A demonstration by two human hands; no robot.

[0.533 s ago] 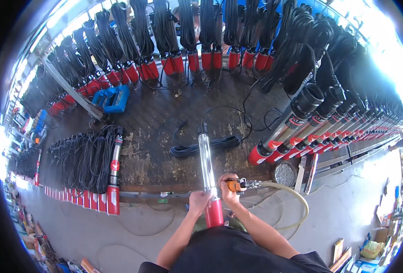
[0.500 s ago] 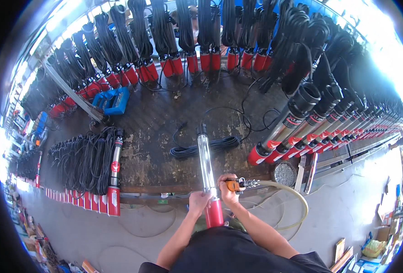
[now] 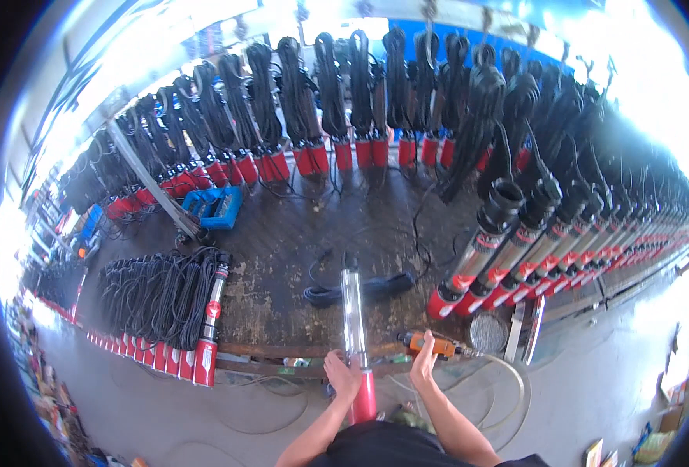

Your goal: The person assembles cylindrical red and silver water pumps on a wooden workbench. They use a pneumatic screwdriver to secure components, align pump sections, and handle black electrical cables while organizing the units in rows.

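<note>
A submersible pump with a shiny steel tube (image 3: 354, 315) and a red lower end (image 3: 365, 398) points from my body onto the bench. My left hand (image 3: 344, 377) lies against the left side of its lower tube, fingers loosely stretched out. To the right of the pump, my right hand (image 3: 422, 364) is around an orange air tool (image 3: 430, 344) at the bench's front edge, its black nose toward the pump. A pale hose (image 3: 508, 370) trails from the tool's right end. Behind the tube lies a coil of black cable (image 3: 383, 289).
Upright pumps with cable bundles (image 3: 298, 109) line the back. More steel-and-red pumps (image 3: 477, 257) stand at the right, beside a round tin of small metal parts (image 3: 488, 333). Cabled pumps (image 3: 209, 331) stand at the left, near a blue crate (image 3: 221, 220). The worn bench top (image 3: 274, 257) is dark.
The air tool has moved right, away from the pump, with my right hand. My left hand has loosened its hold on the tube. The whole view has shifted upward.
</note>
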